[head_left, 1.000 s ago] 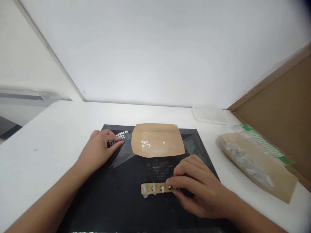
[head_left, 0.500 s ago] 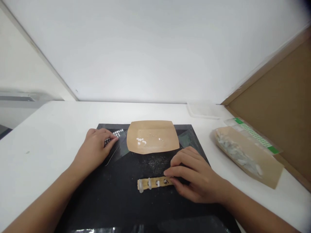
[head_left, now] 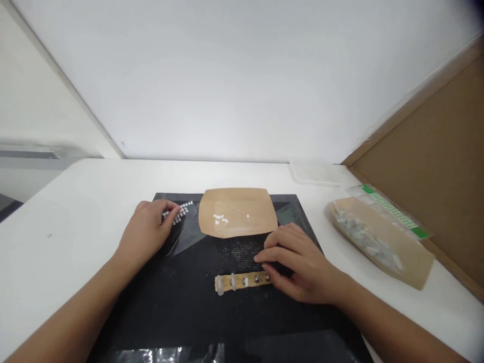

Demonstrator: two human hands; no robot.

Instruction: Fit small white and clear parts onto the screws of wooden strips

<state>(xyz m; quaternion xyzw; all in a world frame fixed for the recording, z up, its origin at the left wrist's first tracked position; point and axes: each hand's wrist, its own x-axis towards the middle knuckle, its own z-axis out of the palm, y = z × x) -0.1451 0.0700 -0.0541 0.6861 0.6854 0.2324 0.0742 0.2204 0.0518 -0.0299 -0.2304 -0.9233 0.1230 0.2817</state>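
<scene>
My left hand (head_left: 148, 227) is at the left of the black mat, thumb and forefinger pinched at a sheet of small white stickers (head_left: 181, 212); what lies between the fingertips is too small to make out. My right hand (head_left: 293, 259) has its thumb and forefinger curved apart, with nothing visible between them. It rests at the right end of a tan strip (head_left: 227, 283). Along the strip sit several round metal pieces, one carrying a white square, and two pale translucent tips at its left. Behind it lies a brown sheet (head_left: 238, 201) with small white bits.
The black mat (head_left: 181, 312) covers the middle of the white table (head_left: 68, 227). To the right are a brown tray of translucent tips (head_left: 363, 234), a green-and-clear package (head_left: 393, 209) and a clear tray (head_left: 315, 171). A brown panel (head_left: 427, 131) stands at the right.
My left thumb and fingertips have moved slightly up and left, showing more of the sticker sheet. My right hand has shifted slightly up, uncovering another metal piece on the strip.
</scene>
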